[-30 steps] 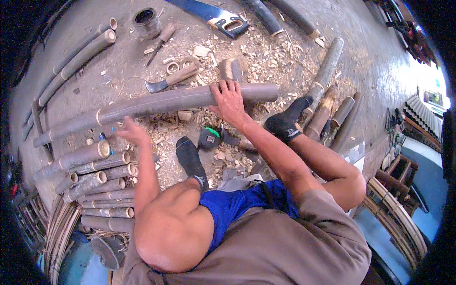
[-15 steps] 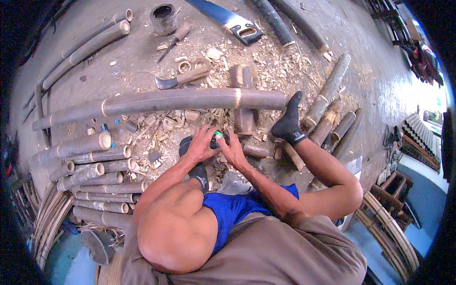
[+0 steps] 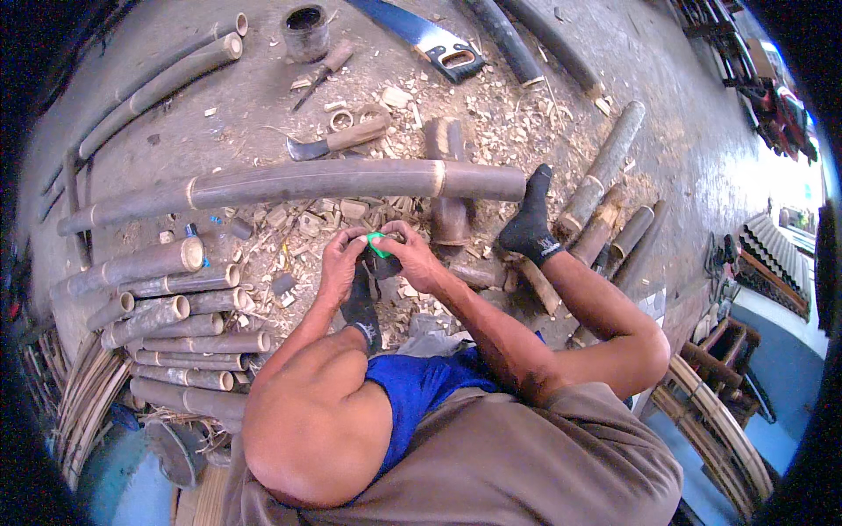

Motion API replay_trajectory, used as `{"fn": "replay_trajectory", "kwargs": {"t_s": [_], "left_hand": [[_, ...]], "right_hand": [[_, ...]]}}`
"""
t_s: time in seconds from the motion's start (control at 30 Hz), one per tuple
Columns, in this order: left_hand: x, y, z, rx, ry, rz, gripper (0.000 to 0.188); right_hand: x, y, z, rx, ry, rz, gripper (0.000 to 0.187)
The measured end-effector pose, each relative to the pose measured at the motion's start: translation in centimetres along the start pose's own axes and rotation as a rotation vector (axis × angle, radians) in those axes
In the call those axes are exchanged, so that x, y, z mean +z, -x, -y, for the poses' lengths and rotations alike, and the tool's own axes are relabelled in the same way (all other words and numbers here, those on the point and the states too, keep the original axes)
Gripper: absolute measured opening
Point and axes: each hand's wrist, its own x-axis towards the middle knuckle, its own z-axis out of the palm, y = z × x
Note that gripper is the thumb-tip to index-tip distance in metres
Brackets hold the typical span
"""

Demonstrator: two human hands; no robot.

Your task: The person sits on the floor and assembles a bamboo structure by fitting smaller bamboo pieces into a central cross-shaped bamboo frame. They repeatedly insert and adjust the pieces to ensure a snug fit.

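Between my left hand (image 3: pixel 338 266) and my right hand (image 3: pixel 418 261) is a small green and black object (image 3: pixel 376 245). Its top is bright green and a dark part hangs below; its kind I cannot make out. The fingers of both hands are bent round it, thumbs on the green part. Just beyond the hands a long bamboo pole (image 3: pixel 307 182) lies crosswise on a short log block (image 3: pixel 450 223). My right foot, in a black sock (image 3: pixel 530 223), rests against the pole's right end.
A billhook (image 3: pixel 346 138), a chisel-like tool (image 3: pixel 324 74), a handsaw (image 3: pixel 438 48) and a dark pot (image 3: pixel 305 35) lie beyond the pole among wood chips. Cut bamboo pieces (image 3: pixel 189 329) are stacked at left. More bamboo poles (image 3: pixel 605 167) lie at right.
Both hands have moved a little left with the green and black object. More of its green part shows now. The pole and the tools have stayed in place.
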Motion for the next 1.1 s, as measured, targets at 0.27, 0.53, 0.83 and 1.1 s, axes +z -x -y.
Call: {"fn": "replay_trajectory", "kwargs": {"t_s": [0.27, 0.53, 0.83, 1.1], "left_hand": [[-2.0, -1.2, 2.1, -0.153, -0.025, 0.113, 0.027], [0.1, -1.2, 1.5, -0.085, 0.072, 0.173, 0.020], [0.9, -1.1, -2.5, -0.120, 0.105, 0.295, 0.030], [1.4, -1.3, -0.6, 0.168, -0.344, 0.276, 0.026]], "right_hand": [[1.8, 1.5, 1.8, -0.223, 0.924, -0.026, 0.071], [-2.0, -0.5, 3.2, -0.321, 1.099, 0.197, 0.064], [-4.5, 4.5, 11.1, -0.357, 1.385, 0.201, 0.061], [-2.4, 3.5, 7.3, -0.473, 1.207, 0.156, 0.049]]}}
